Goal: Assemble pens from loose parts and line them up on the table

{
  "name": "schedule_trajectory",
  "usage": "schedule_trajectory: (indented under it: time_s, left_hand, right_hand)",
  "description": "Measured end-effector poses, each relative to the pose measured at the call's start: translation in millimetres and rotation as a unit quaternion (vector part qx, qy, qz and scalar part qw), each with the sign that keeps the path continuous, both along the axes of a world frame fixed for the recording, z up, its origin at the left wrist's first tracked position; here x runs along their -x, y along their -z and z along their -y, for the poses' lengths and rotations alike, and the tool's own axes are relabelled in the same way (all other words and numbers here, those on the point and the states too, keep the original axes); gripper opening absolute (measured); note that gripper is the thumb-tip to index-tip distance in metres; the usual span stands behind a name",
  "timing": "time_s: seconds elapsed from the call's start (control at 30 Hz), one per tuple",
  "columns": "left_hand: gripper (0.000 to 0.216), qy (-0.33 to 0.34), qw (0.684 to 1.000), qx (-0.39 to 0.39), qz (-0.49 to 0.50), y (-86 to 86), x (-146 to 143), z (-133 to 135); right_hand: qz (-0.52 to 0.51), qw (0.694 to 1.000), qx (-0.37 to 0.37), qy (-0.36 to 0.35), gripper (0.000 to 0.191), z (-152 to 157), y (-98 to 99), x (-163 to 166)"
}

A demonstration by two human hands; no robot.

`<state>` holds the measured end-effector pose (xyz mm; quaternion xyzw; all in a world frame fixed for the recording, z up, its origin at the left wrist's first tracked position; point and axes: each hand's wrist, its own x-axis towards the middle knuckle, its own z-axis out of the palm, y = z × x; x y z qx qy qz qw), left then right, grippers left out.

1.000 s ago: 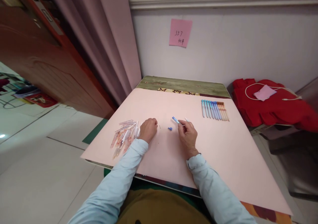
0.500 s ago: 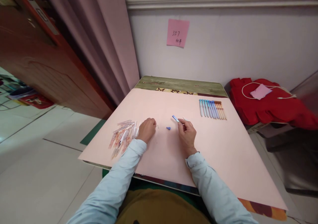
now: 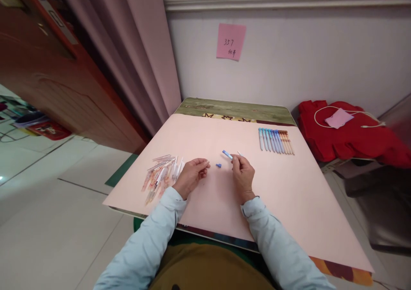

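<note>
My right hand (image 3: 242,174) rests on the pink sheet (image 3: 224,187) and pinches a blue pen barrel (image 3: 227,154) together with a thin white refill (image 3: 239,153). A small blue cap (image 3: 218,165) lies on the sheet just left of that hand. My left hand (image 3: 192,175) is lifted slightly, with its fingertips pinched on a tiny white piece that I cannot make out. Beside its wrist, to the left, lies a heap of wrapped pens (image 3: 162,174).
A neat row of several blue and orange pens (image 3: 276,141) lies at the sheet's far right. A red cloth (image 3: 349,138) with a white cable and a pink note sits right of the table. A pink sticky note (image 3: 230,41) hangs on the wall. Curtain and door stand left.
My left hand has turned from a knuckles-down fist on the sheet to a raised pinch, moving slightly right toward the blue cap. The right hand has stayed in place.
</note>
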<state>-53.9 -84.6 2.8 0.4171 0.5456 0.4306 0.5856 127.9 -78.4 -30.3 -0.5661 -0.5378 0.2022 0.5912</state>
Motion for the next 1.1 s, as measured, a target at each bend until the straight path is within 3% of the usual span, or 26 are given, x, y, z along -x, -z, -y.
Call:
schedule_trajectory:
  time_s: [0.07, 0.2, 0.3, 0.4, 0.5, 0.63, 0.8, 1.1]
  left_hand:
    - [0.008, 0.015, 0.983, -0.071, -0.170, 3.4, 1, 5]
    - [0.014, 0.079, 0.841, -0.204, -0.495, 8.5, -4, 16]
    - [0.022, 0.116, 0.757, -0.205, -0.610, 12.7, -11, 22]
    - [0.024, 0.132, 0.707, -0.210, -0.662, 18.8, -14, 25]
    - [0.024, 0.130, 0.693, -0.222, -0.673, 25.8, -13, 24]
    - [0.023, 0.123, 0.699, -0.234, -0.664, 32.4, -10, 24]
    - [0.023, 0.121, 0.700, -0.246, -0.660, 29.6, -10, 27]
    - [0.037, 0.061, 0.675, -0.181, -0.713, 25.6, 8, 75]
  right_hand:
    - [-0.007, 1.000, 0.004, 0.000, 0.029, 0, 0.7, 0]
    - [-0.013, 1.000, 0.008, -0.003, 0.029, 0, 0.9, 0]
    - [-0.013, 1.000, 0.008, -0.003, 0.030, 1, 0.3, 1]
    - [-0.016, 1.000, 0.009, -0.001, 0.031, 1, 0.5, 0]
    - [-0.011, 1.000, 0.011, -0.001, 0.031, 1, 2.0, 0]
    - [-0.004, 1.000, 0.008, -0.004, 0.030, 1, 4.6, 0]
    - [-0.005, 1.000, 0.013, -0.006, 0.030, 2, 5.9, 0]
    - [-0.011, 0.999, 0.031, -0.018, 0.031, 3, 4.4, 3]
